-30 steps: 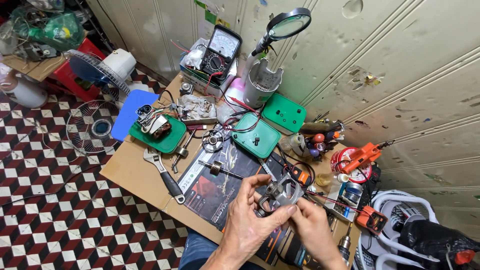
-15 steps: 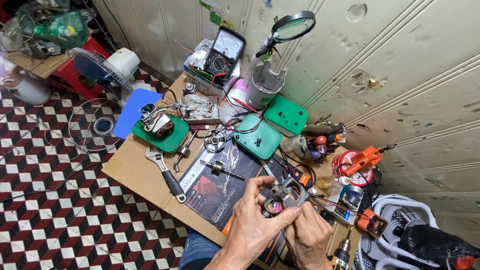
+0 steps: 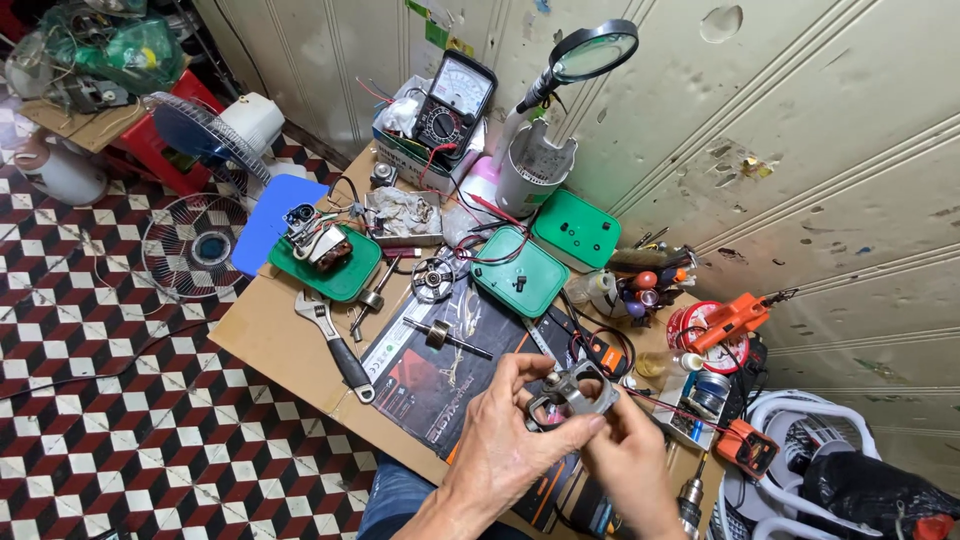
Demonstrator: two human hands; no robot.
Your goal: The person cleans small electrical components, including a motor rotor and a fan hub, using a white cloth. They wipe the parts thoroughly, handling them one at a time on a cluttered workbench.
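A small metal motor frame (image 3: 573,393) is clamped between the left hand (image 3: 510,440) and right hand (image 3: 628,462) above the desk (image 3: 280,345); it is judged rigid, fairly heavy, best gripped by its outer edges.

Your cardboard-covered desk (image 3: 275,345) carries an adjustable wrench (image 3: 335,345) at nine o'clock, a dark printed mat (image 3: 440,375) at centre, two green boxes (image 3: 520,272) toward one o'clock, an analog multimeter (image 3: 455,100) at twelve, and an orange tool (image 3: 730,320) at three.
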